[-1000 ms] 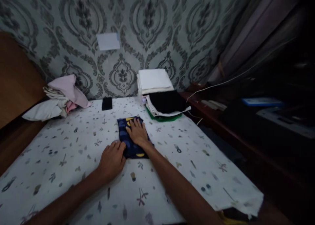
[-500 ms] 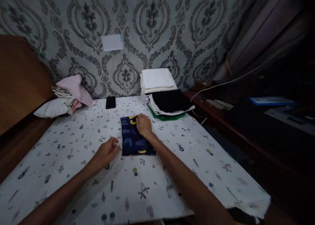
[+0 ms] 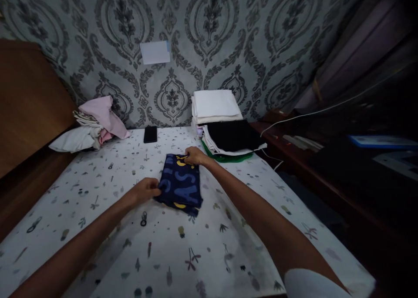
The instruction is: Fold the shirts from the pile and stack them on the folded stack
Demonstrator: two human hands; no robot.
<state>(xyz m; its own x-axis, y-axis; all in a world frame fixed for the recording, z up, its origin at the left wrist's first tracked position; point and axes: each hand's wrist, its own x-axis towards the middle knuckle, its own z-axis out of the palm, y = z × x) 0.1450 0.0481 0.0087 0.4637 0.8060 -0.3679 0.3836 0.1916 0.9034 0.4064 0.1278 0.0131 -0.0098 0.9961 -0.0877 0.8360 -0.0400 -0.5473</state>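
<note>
A folded navy cloth item (image 3: 181,182) with blue letters and yellow shapes is in the middle of the patterned white sheet (image 3: 130,246). It looks slightly tilted, its near edge showing several layers. My left hand (image 3: 146,190) pinches its left edge near the lower corner. At the top right corner, my right hand (image 3: 195,155) has its fingers closed on the fabric. Whether the whole piece is off the surface I cannot tell.
Behind to the right stand a stack of white folded cloths (image 3: 217,104) and a pile topped with black cloth (image 3: 233,135). A black phone (image 3: 150,134) lies at the back. Crumpled pink and white cloths (image 3: 101,115) sit at the back left, beside a brown wooden panel (image 3: 32,102).
My left hand has reached the cloth's left edge and closed on it. The right hand has gone from lying on top to gripping the upper right corner. The cloth has turned slightly.
</note>
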